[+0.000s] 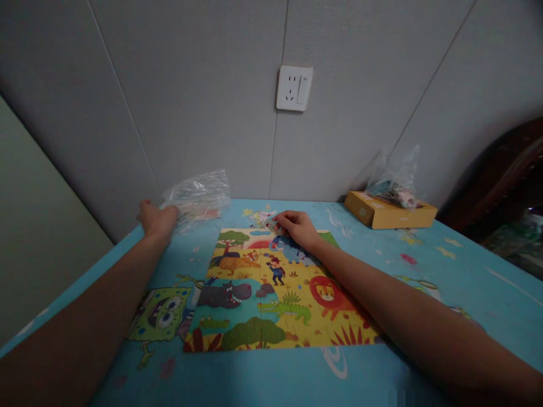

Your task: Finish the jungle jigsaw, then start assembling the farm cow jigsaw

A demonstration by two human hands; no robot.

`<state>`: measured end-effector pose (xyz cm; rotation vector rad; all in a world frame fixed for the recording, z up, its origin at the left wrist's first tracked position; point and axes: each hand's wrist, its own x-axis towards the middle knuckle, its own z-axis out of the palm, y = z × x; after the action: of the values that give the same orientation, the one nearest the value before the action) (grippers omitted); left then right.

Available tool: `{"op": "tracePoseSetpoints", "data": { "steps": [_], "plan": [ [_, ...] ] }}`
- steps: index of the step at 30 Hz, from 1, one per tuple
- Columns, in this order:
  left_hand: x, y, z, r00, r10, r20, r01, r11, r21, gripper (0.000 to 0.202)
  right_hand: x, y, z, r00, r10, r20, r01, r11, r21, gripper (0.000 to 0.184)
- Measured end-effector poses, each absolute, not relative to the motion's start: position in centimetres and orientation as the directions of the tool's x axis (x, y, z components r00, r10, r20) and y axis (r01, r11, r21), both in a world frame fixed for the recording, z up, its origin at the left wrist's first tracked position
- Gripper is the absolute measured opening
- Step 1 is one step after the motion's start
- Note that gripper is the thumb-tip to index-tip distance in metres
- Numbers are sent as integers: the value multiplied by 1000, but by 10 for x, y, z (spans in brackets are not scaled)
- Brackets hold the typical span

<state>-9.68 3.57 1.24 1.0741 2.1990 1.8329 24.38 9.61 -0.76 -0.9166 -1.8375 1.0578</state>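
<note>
A jigsaw puzzle [254,288] with cartoon animals on a yellow savanna lies flat, its pieces fitted together. At its far edge is my right hand [297,227], with thumb and fingers pinched together; whatever is between the fingertips is too small to make out. My right forearm covers part of the puzzle's right side. Farther left, my left hand [156,219] rests by a crinkled clear plastic bag [199,192]. Its thumb is beside or touching the bag, and the fingers look apart. Something flat and orange-pink [207,213] shows under the bag.
A blue cartoon-printed cloth [297,376] covers the table, which meets a grey wall [203,102] with a white socket [294,88]. At the back right, a yellow box [390,213] carries a clear bag [396,183] with colourful contents. Dark carved furniture [500,175] stands beyond.
</note>
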Motion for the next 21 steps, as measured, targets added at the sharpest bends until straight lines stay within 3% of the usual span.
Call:
{"op": "tracePoseSetpoints", "data": {
  "steps": [2,4,7,10,12,15,18,21],
  "plan": [
    [-88,31,19,-767,469,438,544,113,831,75,244,95,-8,-435,850,296,229,423,-877,24],
    [-71,27,27,-607,441,662,779,162,606,75,243,94,-8,-458,834,307,266,458,-848,21],
    [-32,19,33,-260,561,786,933,-64,355,55,243,93,-8,-480,817,319,320,502,-803,20],
    [10,8,25,240,781,576,871,-435,227,49,243,92,-7,-481,810,336,371,535,-759,22],
    [30,1,15,479,826,297,810,-546,214,70,244,91,-6,-471,808,353,410,555,-724,25],
    [42,-4,3,531,847,10,833,-525,177,79,243,86,-4,-477,795,375,479,593,-647,23],
    [40,-3,0,504,864,-22,856,-495,148,80,240,76,-2,-525,752,398,533,655,-535,22],
    [38,-2,-1,472,881,24,872,-471,129,82,238,63,-3,-623,681,385,622,730,-284,34]
  ]
}}
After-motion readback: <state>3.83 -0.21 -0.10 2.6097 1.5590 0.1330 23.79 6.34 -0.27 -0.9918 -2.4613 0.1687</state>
